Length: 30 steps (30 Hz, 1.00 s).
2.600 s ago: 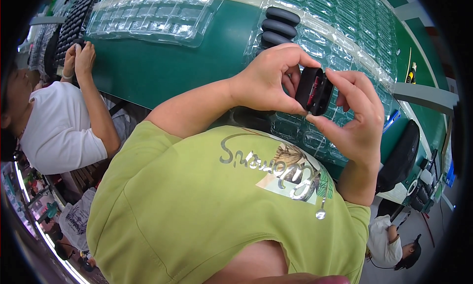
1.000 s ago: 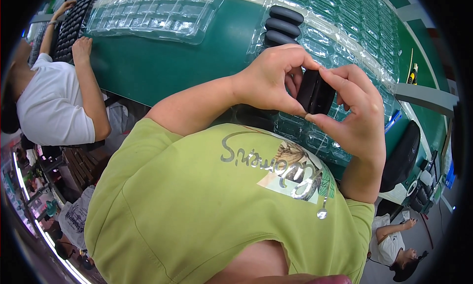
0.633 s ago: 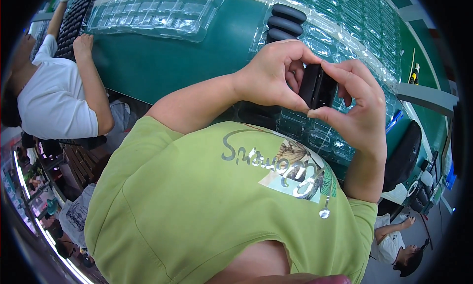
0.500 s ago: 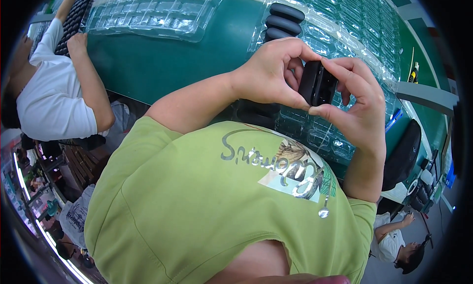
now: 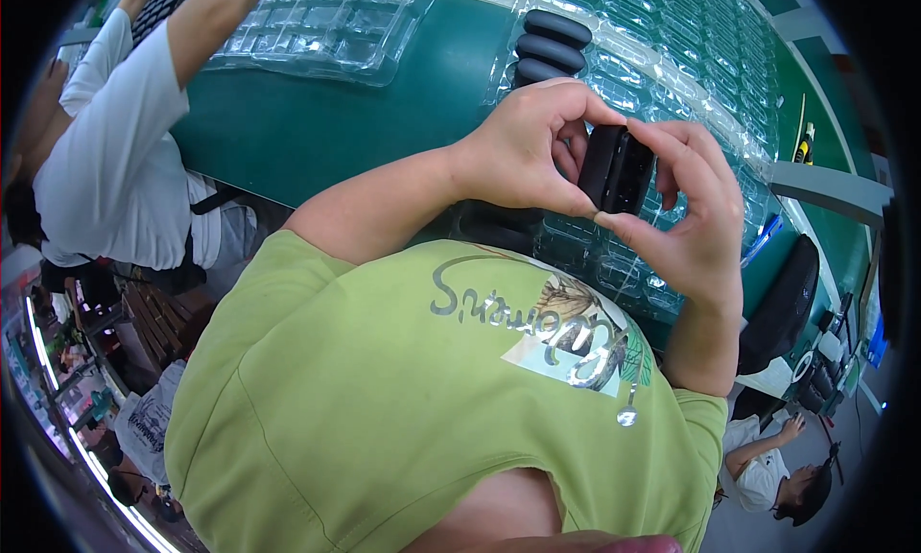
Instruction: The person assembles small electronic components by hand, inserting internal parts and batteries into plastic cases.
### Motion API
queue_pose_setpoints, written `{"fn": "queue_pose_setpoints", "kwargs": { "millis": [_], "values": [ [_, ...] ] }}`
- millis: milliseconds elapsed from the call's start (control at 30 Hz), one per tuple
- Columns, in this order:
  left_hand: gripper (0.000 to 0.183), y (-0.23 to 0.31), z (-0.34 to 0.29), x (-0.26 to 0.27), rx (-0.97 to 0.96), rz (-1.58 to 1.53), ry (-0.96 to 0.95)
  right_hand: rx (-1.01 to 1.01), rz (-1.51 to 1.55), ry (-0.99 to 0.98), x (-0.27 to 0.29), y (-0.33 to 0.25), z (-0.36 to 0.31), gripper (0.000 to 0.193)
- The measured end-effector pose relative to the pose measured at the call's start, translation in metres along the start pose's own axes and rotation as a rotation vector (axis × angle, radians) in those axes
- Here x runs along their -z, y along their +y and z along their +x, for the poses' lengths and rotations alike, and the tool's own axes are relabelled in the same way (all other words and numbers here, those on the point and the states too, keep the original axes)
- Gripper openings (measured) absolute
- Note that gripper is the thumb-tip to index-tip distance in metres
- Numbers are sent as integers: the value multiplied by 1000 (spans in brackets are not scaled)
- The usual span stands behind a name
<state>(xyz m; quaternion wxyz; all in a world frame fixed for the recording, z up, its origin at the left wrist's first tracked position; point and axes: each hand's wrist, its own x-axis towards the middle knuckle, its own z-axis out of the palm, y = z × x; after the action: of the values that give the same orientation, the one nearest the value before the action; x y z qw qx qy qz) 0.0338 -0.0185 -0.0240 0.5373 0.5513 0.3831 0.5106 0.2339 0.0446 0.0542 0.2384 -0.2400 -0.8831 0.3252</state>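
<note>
A small black case [image 5: 617,170], made of two halves with a gap between them, is held up between my two hands above the table. My left hand [image 5: 532,145] pinches its left half with thumb and fingers at the top and bottom ends. From the other side, my right hand [image 5: 697,193] grips the right half, which has a glossy face. The fingertips of both hands nearly meet at the case's ends. What lies inside the gap is too dark to make out. Just beyond my left hand, several rounded black cases [image 5: 554,47] stand in a row in a clear plastic tray [image 5: 662,69].
More clear trays [image 5: 326,35] lie on the green table [image 5: 288,121] at the far left. A co-worker in a white shirt [image 5: 115,169] leans over the table's left side. A grey bar [image 5: 827,190], a yellow-black cutter [image 5: 804,145] and a black bag [image 5: 782,304] are on the right.
The case and both my hands have shifted very slightly toward me, with the grip unchanged. At the left, the co-worker's near arm has reached forward over the table.
</note>
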Motion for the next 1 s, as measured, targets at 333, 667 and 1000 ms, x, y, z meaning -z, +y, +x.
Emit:
{"fn": "queue_pose_setpoints", "kwargs": {
  "millis": [333,667,1000],
  "values": [
    [70,1,-1,1,-19,-99,-21,-103,124,-32,3,2,-1,62],
    [73,0,0,4,35,-100,-49,-51,234,45,13,3,-2,59],
    [70,2,-1,0,-27,-29,-12,13,48,37,2,2,-1,59]
  ]
}}
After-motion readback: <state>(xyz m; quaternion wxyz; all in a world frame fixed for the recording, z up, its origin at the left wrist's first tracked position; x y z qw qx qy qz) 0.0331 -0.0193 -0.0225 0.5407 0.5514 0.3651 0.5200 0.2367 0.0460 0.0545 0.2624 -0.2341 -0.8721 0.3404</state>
